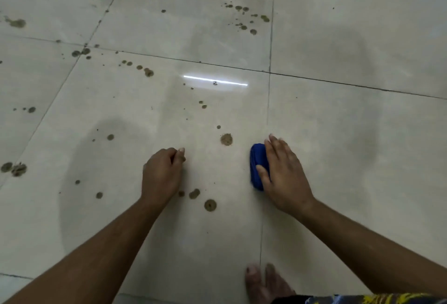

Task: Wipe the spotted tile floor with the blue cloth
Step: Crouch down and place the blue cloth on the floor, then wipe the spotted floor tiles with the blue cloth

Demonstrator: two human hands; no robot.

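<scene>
The glossy beige tile floor point(338, 122) carries several brown spots. A large spot point(226, 139) lies just left of and beyond the blue cloth point(257, 165), which is bunched up on the floor. My right hand point(284, 173) lies flat on top of the cloth, fingers spread, pressing it down; only the cloth's left part shows. My left hand point(163, 174) rests on the floor to the left, fingers curled into a loose fist with nothing in it. More spots point(210, 205) sit between my two wrists.
Spots are scattered across the far and left tiles point(244, 16). The tiles to the right look free of spots. Dark grout lines point(268, 110) cross the floor. A bare foot point(264, 284) stands at the bottom edge, with patterned fabric point(362, 300) beside it.
</scene>
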